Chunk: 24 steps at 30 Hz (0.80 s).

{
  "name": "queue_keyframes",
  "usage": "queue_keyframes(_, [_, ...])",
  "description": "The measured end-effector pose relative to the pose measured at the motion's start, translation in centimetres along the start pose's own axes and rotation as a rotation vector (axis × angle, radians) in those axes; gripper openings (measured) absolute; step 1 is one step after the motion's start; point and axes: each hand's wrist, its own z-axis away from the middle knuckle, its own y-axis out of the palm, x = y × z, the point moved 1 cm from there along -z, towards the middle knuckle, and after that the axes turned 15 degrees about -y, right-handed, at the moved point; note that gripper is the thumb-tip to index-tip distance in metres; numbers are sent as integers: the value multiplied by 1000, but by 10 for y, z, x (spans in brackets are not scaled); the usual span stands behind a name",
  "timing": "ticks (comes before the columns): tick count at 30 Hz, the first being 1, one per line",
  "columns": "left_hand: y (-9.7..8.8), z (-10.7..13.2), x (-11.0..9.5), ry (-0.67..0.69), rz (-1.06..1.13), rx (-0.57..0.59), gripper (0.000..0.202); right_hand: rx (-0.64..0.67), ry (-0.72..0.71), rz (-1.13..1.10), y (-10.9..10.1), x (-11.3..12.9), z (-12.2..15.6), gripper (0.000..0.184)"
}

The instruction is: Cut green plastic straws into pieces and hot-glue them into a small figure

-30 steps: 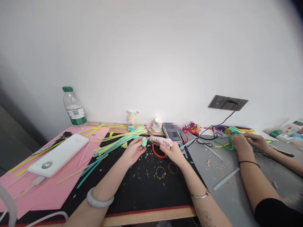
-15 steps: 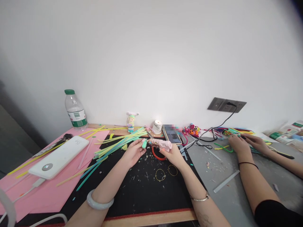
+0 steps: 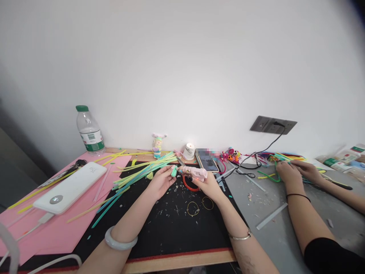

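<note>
Above the black mat (image 3: 165, 232), my left hand (image 3: 162, 184) pinches a small mint-green bundle of pipe cleaner (image 3: 174, 171) between thumb and fingertips. Wrapped round a pink glue gun (image 3: 196, 173) is my right hand (image 3: 209, 188); the gun's nozzle points left, close to the green bundle. Whether nozzle and bundle touch is too small to tell. Beneath the gun lies a red-handled tool (image 3: 189, 185), partly hidden by it. Long green, yellow and blue pipe cleaners (image 3: 142, 175) fan out beside my left hand.
A power bank (image 3: 71, 186) rests on pink paper (image 3: 65, 238) near a bottle (image 3: 90, 133). At the back are a small figure (image 3: 157, 146), a white cup (image 3: 189, 151) and a phone (image 3: 208, 161). A co-worker's hands (image 3: 289, 173) handle pipe cleaners on the right.
My hands stay almost where they were, with the green bundle and the glue gun still held close together. The whole view has shifted slightly. The co-worker's hands moved a little.
</note>
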Motion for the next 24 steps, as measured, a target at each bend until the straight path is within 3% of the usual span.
queue_keyframes(11, [1, 1, -2, 13, 2, -29, 9, 48, 7, -95, 1, -1, 3, 36])
queue_keyframes(24, [1, 3, -1, 1, -12, -25, 9, -21, 6, -77, -2, 2, 1, 34])
